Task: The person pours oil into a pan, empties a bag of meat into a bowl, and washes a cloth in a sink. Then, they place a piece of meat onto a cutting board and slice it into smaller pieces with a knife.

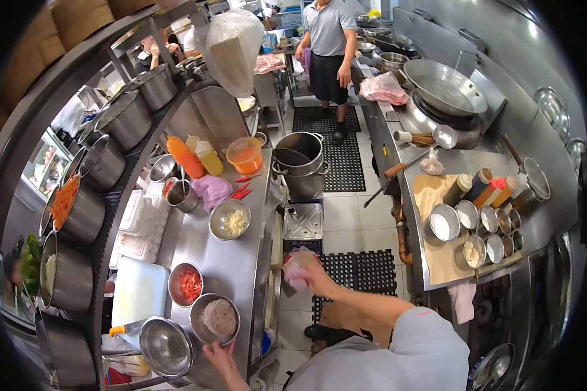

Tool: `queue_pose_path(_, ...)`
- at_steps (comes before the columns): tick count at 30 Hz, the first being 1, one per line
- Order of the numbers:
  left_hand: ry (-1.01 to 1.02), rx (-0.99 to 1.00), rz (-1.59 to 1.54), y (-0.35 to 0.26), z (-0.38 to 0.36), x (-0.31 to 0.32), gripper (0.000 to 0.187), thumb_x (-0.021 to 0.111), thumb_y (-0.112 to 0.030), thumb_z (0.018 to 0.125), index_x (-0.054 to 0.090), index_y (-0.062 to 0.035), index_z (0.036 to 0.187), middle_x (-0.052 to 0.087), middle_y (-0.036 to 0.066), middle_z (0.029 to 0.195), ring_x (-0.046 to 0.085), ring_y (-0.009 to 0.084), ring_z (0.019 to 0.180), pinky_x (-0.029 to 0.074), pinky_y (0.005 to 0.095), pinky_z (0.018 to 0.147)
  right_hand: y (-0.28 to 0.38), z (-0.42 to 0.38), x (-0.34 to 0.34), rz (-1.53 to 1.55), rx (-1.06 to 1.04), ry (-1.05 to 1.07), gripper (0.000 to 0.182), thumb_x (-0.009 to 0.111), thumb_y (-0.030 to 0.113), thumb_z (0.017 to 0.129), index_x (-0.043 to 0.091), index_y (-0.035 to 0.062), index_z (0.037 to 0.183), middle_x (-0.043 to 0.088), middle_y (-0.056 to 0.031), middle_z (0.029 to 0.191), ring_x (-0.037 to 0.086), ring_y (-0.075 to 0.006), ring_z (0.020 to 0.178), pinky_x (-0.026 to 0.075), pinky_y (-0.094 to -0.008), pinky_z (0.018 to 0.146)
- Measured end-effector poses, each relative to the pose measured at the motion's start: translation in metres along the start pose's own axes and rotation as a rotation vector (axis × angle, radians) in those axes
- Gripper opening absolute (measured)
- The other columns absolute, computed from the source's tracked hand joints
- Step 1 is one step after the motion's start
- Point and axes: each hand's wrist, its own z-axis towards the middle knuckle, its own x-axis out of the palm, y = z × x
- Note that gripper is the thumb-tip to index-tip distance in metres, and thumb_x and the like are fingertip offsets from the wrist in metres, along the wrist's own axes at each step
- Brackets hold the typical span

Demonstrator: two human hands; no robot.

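My left hand (223,360) is at the near rim of a metal bowl (196,319), its fingers gripping the edge. A lump of greyish-pink minced meat (220,318) lies in that bowl. Out over the aisle, beyond the counter's edge, my right hand (319,280) is closed on a pinkish-purple cloth (297,272). A perforated metal colander (166,345) sits left of the meat bowl. Just behind it stands a bowl of chopped red pieces (190,287), and farther back a bowl of chopped pale pieces (235,223).
Squeeze bottles (209,159), red chillies (241,190) and a purple cloth (212,191) lie farther along the counter (223,270). A tall pot (298,159) stands in the aisle; beyond it is a person (329,52). Opposite are a large wok (445,88) and seasoning cups (444,221).
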Motion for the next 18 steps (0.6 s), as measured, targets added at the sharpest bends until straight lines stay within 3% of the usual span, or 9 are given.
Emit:
queue_pose_path(1, -0.007, 0.006, -0.012, 0.002, 0.001, 0.002, 0.024, 0.05, -0.008, 0.085, 0.034, -0.0079, 0.102, 0.049, 0.015, 0.103, 0.061, 0.0332, 0.078, 0.057, 0.0395, 0.065, 0.036, -0.021, 0.006, 0.265, 0.14, 0.107, 0.027, 0.063, 0.005, 0.077, 0.066, 0.0135, 0.102, 0.062, -0.0086, 0.095, 0.057, -0.0269, 0.088, 0.047, -0.0341, 0.077)
queue_pose_path(3, 0.043, -0.044, -0.063, 0.005, 0.001, 0.002, 0.028, 0.053, -0.016, 0.09, 0.033, -0.0074, 0.108, 0.043, 0.015, 0.112, 0.062, 0.0341, 0.08, 0.058, 0.0399, 0.067, 0.018, -0.06, 0.039, -0.156, -0.078, 0.156, 0.027, 0.06, 0.001, 0.077, 0.066, 0.0114, 0.102, 0.061, -0.0105, 0.1, 0.057, -0.0293, 0.095, 0.047, -0.0361, 0.082)
queue_pose_path(5, 0.067, -0.078, -0.086, -0.007, -0.016, 0.004, 0.03, 0.054, -0.019, 0.091, 0.034, -0.0085, 0.111, 0.046, 0.015, 0.113, 0.063, 0.0325, 0.079, 0.057, 0.038, 0.067, 0.018, -0.091, 0.083, -0.117, -0.161, 0.287, 0.04, 0.057, -0.005, 0.075, 0.064, 0.0147, 0.109, 0.056, -0.0139, 0.111, 0.053, -0.032, 0.108, 0.044, -0.0377, 0.092)
queue_pose_path(9, 0.03, -0.019, 0.006, -0.04, -0.084, -0.038, 0.03, 0.055, -0.023, 0.093, 0.042, -0.0098, 0.116, 0.054, 0.011, 0.113, 0.065, 0.0245, 0.075, 0.053, 0.0307, 0.066, 0.076, -0.125, 0.156, 0.032, -0.205, 0.603, 0.04, 0.056, -0.006, 0.074, 0.063, 0.0116, 0.109, 0.052, -0.014, 0.121, 0.05, -0.0324, 0.115, 0.044, -0.0371, 0.093)
queue_pose_path(12, -0.044, 0.131, 0.09, -0.05, -0.132, -0.126, 0.03, 0.051, -0.028, 0.096, 0.042, -0.0121, 0.12, 0.054, 0.01, 0.125, 0.065, 0.0217, 0.081, 0.051, 0.0265, 0.067, 0.103, -0.142, 0.198, 0.095, -0.252, 0.752, 0.039, 0.055, -0.006, 0.074, 0.063, 0.0096, 0.109, 0.049, -0.0132, 0.126, 0.05, -0.0323, 0.114, 0.044, -0.0367, 0.093)
queue_pose_path(13, -0.156, 0.128, 0.111, -0.057, -0.161, -0.146, 0.024, 0.05, -0.024, 0.096, 0.048, -0.0101, 0.115, 0.057, 0.008, 0.12, 0.065, 0.0187, 0.082, 0.051, 0.0272, 0.069, 0.112, -0.144, 0.21, 0.117, -0.3, 0.802, 0.039, 0.055, -0.006, 0.073, 0.063, 0.0089, 0.109, 0.048, -0.0124, 0.127, 0.05, -0.0317, 0.114, 0.044, -0.0364, 0.093)
queue_pose_path(15, -0.299, 0.168, 0.137, -0.047, -0.201, -0.208, 0.024, 0.052, -0.022, 0.095, 0.048, -0.0086, 0.115, 0.058, 0.008, 0.115, 0.065, 0.0195, 0.08, 0.051, 0.0276, 0.069, 0.123, -0.149, 0.235, 0.526, 0.09, 0.986, 0.048, 0.056, -0.009, 0.067, 0.063, 0.0134, 0.109, 0.055, -0.0144, 0.118, 0.052, -0.0316, 0.113, 0.046, -0.0366, 0.089)
queue_pose_path(16, -0.368, 0.191, 0.208, -0.037, -0.231, -0.248, 0.024, 0.054, -0.019, 0.094, 0.049, -0.0071, 0.114, 0.058, 0.008, 0.109, 0.065, 0.0203, 0.078, 0.051, 0.0281, 0.068, 0.117, -0.158, 0.247, 0.269, -0.21, 0.927, 0.048, 0.061, -0.007, 0.065, 0.063, 0.0109, 0.109, 0.055, -0.0139, 0.116, 0.054, -0.0292, 0.109, 0.047, -0.0366, 0.087)
queue_pose_path(18, -0.477, 0.192, 0.192, -0.012, -0.289, -0.305, 0.018, 0.051, -0.018, 0.095, 0.054, -0.0074, 0.109, 0.06, 0.006, 0.111, 0.064, 0.0163, 0.082, 0.05, 0.0263, 0.069, 0.122, -0.178, 0.277, 0.229, -0.259, 1.012, 0.05, 0.066, -0.008, 0.062, 0.062, 0.0065, 0.11, 0.056, -0.0108, 0.111, 0.055, -0.0249, 0.106, 0.047, -0.0347, 0.088)
